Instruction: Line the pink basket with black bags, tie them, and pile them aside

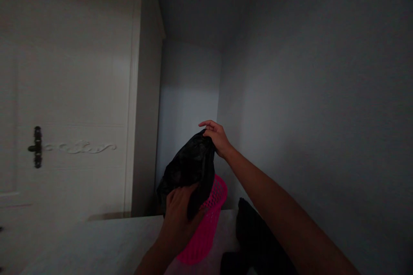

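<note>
A black plastic bag (pixel 189 163) is partly inside a bright pink openwork basket (pixel 201 236), with most of it drawn up above the rim. At the bag's top edge, my right hand (pixel 217 137) pinches the plastic between thumb and fingers; its index finger points out to the left. Lower down, my left hand (pixel 177 212) is on the near side of the bag, fingers curled over the plastic, with the thumb reaching toward the basket's rim. The bag hides the basket's far left side and its inside.
The basket stands on a pale surface (pixel 129 240). Dark cloth-like items (pixel 254 232) lie beside it on the right, under my right forearm. A white cabinet (pixel 80 73) with a dark handle (pixel 38 147) is on the left. A grey wall (pixel 316 73) closes the right side. The light is dim.
</note>
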`<state>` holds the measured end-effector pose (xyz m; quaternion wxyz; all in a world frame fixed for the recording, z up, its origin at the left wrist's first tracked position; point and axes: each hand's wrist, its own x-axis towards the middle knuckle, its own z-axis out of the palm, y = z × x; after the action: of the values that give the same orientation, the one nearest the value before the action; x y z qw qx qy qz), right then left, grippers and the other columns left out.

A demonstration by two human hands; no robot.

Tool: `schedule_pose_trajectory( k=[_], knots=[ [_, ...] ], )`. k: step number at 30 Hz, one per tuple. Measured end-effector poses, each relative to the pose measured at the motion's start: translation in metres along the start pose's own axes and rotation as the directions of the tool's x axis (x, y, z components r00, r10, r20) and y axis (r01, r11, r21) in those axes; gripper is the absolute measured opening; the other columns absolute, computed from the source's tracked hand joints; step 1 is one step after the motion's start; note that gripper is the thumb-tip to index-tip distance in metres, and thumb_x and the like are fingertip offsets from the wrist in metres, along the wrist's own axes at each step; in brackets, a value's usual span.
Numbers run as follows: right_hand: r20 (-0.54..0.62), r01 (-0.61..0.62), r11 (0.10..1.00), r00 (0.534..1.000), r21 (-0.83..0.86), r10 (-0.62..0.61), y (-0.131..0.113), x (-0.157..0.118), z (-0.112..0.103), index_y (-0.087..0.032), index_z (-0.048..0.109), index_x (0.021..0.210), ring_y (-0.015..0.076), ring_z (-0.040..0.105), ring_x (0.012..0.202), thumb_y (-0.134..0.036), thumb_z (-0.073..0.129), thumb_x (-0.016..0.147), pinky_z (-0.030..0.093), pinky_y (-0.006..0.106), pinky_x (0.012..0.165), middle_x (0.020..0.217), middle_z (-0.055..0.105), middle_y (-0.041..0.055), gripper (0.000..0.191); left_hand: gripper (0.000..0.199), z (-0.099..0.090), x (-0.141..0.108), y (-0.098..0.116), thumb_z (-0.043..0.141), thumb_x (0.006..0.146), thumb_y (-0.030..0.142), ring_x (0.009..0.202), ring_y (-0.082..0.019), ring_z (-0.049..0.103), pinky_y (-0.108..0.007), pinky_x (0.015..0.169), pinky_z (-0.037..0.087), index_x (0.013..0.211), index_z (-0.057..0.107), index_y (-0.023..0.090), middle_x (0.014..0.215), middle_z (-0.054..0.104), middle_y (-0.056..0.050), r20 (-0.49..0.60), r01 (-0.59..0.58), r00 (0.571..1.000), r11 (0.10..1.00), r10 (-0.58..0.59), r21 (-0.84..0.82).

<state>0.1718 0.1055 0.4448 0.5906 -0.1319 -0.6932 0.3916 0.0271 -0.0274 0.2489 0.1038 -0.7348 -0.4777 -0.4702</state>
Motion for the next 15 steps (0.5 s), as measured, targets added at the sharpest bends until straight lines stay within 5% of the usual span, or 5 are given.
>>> schedule_pose_trajectory(
  k=[5,10,15],
  knots=[
    [0.031,0.112,0.993,0.993,0.033,-0.113,-0.032,0.013,0.001,-0.021,0.073,0.091,0.0108,0.035,0.056,-0.017,0.059,0.06,0.027,0.024,0.054,0.06,0.041,-0.0092,0.034,0.074,-0.004,-0.021,-0.036,0.075,0.086,0.04,0.135,-0.037,0.057,-0.06,0.108,0.043,0.152,0.043,0.033,0.149,0.061,-0.012,-0.14,0.111,0.985,0.99,-0.097,0.091],
    [0.119,0.211,0.973,0.968,0.099,-0.222,-0.063,0.025,0.023,-0.022,0.072,0.093,0.011,0.035,0.057,-0.017,0.058,0.063,0.028,0.024,0.055,0.062,0.039,-0.0087,0.033,0.041,-0.009,-0.024,-0.072,0.063,0.091,0.044,0.119,-0.034,0.069,-0.057,0.1,0.054,0.128,0.062,0.027,0.127,0.074,-0.011,-0.169,0.129,0.976,0.99,-0.136,-0.052],
    [0.189,0.266,0.952,0.937,0.153,-0.292,-0.094,0.03,0.049,-0.022,0.067,0.098,0.0124,0.043,0.065,-0.018,0.057,0.073,0.037,0.024,0.061,0.072,0.048,-0.0057,0.028,0.023,-0.046,-0.012,-0.071,0.06,0.094,0.043,0.092,-0.025,0.074,-0.035,0.07,0.06,0.108,0.059,0.024,0.104,0.076,-0.007,-0.319,0.18,0.925,0.977,-0.208,-0.114]
  ],
)
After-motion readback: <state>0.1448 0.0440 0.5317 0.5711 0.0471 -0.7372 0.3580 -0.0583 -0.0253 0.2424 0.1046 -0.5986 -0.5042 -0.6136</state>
